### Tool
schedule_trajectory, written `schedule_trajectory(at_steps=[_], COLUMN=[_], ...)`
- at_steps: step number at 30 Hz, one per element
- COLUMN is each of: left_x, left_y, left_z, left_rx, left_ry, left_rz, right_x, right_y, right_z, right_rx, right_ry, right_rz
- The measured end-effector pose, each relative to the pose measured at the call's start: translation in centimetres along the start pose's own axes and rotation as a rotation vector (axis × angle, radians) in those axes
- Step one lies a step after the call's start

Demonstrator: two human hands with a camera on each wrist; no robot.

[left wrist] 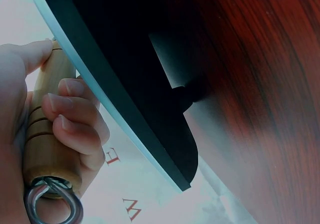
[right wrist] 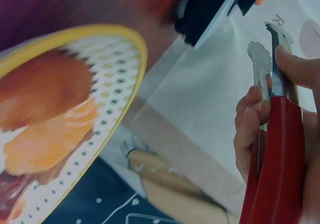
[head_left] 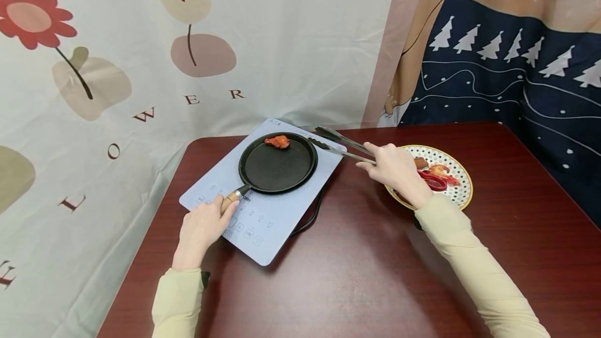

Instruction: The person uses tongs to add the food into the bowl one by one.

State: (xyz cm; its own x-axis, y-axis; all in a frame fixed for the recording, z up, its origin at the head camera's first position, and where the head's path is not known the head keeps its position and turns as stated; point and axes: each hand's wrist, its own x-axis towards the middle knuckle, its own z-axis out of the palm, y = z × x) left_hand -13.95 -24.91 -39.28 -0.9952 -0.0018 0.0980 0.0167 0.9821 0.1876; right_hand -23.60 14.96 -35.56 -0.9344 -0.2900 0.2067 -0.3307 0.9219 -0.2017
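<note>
My left hand [head_left: 204, 226] grips the wooden handle [left wrist: 47, 114] of a round black frying pan [head_left: 277, 173]. Fingers and thumb wrap round that handle, which ends in a metal ring [left wrist: 54, 204]. A reddish piece of food [head_left: 278, 142], perhaps a chicken piece, lies in the pan near its far rim. In my right hand [head_left: 399, 171] is a pair of metal tongs [head_left: 345, 147] with red handles [right wrist: 280, 159]. Their tips are parted with nothing between them, beside the pan's right rim. Under the pan is a pale blue induction cooktop [head_left: 281, 220].
A dotted plate [head_left: 465, 186] with a yellow rim stands under and beyond the right wrist, bearing several pieces of food. A black cable [head_left: 312, 218] shows at the cooktop's right edge. Printed cloth [head_left: 305, 40] hangs behind the dark red table [head_left: 357, 275].
</note>
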Motion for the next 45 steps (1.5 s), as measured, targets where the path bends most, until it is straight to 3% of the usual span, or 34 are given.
schedule_trajectory(at_steps=[12, 21, 32, 45], left_x=[0.1, 0.0, 0.1, 0.0], left_y=[0.1, 0.0, 0.0, 0.0], left_z=[0.0, 0.0, 0.1, 0.1], left_rx=[0.002, -0.005, 0.003, 0.0], left_ry=[0.001, 0.001, 0.0, 0.002], left_rz=[0.005, -0.001, -0.001, -0.003], right_x=[-4.5, -8.4, -12.6, -15.0], right_y=[5.3, 9.5, 14.6, 17.5], right_z=[-1.5, -3.6, -5.3, -5.7], right_rx=[-0.018, -0.093, -0.155, -0.242], right_ry=[0.011, -0.097, -0.151, -0.213], right_rz=[0.063, 0.122, 0.141, 0.122])
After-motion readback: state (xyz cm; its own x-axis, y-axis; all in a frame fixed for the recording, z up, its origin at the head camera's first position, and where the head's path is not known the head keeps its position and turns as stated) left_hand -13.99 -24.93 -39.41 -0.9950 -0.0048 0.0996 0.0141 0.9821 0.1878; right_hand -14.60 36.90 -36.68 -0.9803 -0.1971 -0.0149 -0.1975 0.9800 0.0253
